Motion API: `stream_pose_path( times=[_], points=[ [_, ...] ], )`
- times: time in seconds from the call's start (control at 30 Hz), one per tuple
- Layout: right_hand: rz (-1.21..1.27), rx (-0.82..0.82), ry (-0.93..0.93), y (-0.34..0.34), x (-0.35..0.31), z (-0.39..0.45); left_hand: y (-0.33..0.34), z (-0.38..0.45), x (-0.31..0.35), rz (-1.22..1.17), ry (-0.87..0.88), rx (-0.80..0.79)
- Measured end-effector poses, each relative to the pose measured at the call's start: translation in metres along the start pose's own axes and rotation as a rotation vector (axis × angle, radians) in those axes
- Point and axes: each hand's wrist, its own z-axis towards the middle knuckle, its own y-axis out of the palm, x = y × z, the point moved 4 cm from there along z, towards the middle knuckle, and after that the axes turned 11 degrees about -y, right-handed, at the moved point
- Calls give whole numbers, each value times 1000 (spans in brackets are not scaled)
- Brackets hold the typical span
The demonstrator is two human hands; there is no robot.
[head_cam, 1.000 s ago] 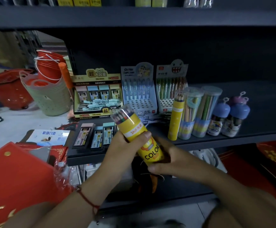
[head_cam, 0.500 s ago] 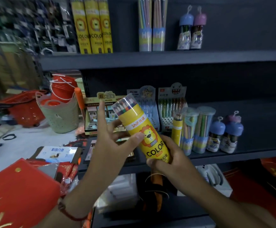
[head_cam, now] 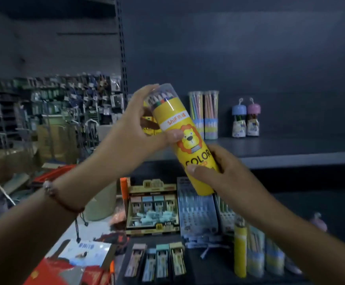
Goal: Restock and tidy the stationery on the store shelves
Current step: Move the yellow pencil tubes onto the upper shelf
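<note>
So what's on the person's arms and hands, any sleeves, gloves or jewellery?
Both forearms are bare as far as the picture shows: no sleeves, no gloves. The left wrist carries a dark red cord bracelet with a pale pink bead and a dark string hanging loose from it. The right hand and wrist show nothing worn; no rings are visible on either hand.

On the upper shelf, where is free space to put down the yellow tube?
The upper shelf is bare right of the two small capped bottles. Its left part is crowded: pastel pencil tubes and yellow tubes behind the left hand holding the yellow tube.
</note>
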Motion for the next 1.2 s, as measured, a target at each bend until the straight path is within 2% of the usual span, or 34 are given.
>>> stream_pose_path(
  times=[0.23, 0.47, 0.67, 0.8, 1.0, 1.2],
  points=[
    [-76, -105, 26, -8, 4, 103, -27, 84, 11, 351, 78, 29],
    [-289, -215, 150, 3, 59, 176, -11, 151, -38, 800, 79, 23],
    [-420, -273, 220, 14, 93, 221, 10, 192, -69, 990, 143, 56],
    [-547, -258, 299, 20, 117, 252, 18, 223, -91, 1101, 109, 87],
    [-673, -256, 379, 26, 142, 285, 27, 248, -119, 1130, 107, 138],
    [-670, -246, 402, 28, 151, 297, 29, 258, -129, 1179, 146, 185]
  ],
)
